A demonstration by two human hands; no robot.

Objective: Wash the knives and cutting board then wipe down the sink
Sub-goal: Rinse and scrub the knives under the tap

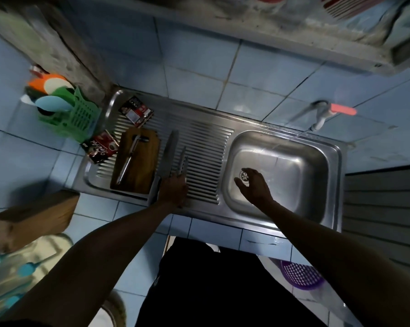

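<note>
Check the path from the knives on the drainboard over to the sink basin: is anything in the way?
Nothing visible blocks it. The knives lie on the ribbed drainboard under the left hand, and the stretch to the basin is bare. In the basin, only the right hand hovers near the drain.

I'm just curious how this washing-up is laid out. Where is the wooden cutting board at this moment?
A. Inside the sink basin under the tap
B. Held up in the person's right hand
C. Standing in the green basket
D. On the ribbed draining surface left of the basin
D: the wooden cutting board lies flat on the ribbed draining surface, left of the basin, with a metal tool resting on it.
</note>
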